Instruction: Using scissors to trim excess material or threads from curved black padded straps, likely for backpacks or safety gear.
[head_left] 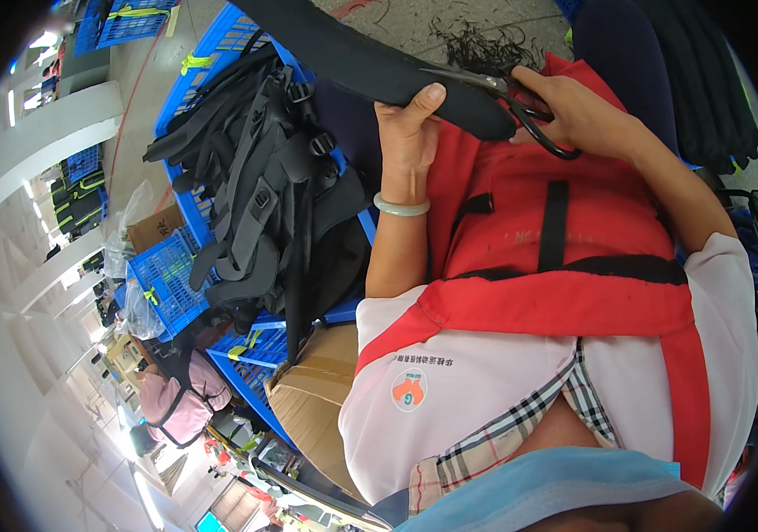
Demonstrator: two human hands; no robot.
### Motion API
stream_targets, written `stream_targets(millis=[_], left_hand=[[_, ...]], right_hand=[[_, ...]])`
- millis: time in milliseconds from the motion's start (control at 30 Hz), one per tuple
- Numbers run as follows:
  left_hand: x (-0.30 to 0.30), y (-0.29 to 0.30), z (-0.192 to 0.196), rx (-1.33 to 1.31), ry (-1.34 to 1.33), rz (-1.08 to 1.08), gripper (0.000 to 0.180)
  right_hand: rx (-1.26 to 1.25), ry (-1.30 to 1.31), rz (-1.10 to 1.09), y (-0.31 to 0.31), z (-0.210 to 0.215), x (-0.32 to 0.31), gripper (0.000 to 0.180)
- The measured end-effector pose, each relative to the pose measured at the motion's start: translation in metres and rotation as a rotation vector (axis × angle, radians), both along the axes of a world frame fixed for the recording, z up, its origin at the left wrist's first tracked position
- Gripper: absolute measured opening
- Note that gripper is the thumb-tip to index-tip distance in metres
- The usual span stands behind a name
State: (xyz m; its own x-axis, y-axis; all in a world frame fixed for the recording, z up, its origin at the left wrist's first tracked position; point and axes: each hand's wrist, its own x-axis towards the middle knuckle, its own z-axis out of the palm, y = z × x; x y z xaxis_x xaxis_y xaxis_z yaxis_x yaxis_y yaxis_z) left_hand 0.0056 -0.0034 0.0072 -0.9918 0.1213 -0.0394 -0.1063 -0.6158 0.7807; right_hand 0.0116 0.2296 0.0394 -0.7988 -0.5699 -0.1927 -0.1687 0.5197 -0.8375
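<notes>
Left hand (407,124): closed around a padded black strap, thumb on the near face, fingers wrapped behind; pale green bangle (401,207) on the wrist.
Right hand (574,111): fingers through the black loops of the scissors, closed on the handles.
Padded black strap (370,64): long and flat, slanting from far left down to the centre, held above the lap; lower end touching the scissor blades.
Scissors (521,105): blades pointing left at the strap's end, just right of the left thumb; how far apart the blades stand, cannot tell.
Red apron (556,266): over a pale shirt, crossed by black bands, near and below both hands.
Blue crate (219,53): left of the left arm, heaped with black and grey straps with buckles (259,195).
Cardboard box (317,399): near left, beside the elbow.
Black thread scraps (481,44): on the floor, far centre, beyond the strap.
</notes>
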Motion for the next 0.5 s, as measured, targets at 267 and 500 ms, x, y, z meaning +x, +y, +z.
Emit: stream_targets(millis=[267, 500], left_hand=[[0.0, 0.001, 0.0, -0.028, -0.001, -0.009, 0.028], [0.003, 0.002, -0.002, 0.004, 0.011, -0.005, 0.027]], right_hand=[[0.03, 0.176, -0.063, 0.014, -0.007, 0.012, 0.067], [0.074, 0.092, 0.002, 0.001, 0.001, 0.005, 0.048]])
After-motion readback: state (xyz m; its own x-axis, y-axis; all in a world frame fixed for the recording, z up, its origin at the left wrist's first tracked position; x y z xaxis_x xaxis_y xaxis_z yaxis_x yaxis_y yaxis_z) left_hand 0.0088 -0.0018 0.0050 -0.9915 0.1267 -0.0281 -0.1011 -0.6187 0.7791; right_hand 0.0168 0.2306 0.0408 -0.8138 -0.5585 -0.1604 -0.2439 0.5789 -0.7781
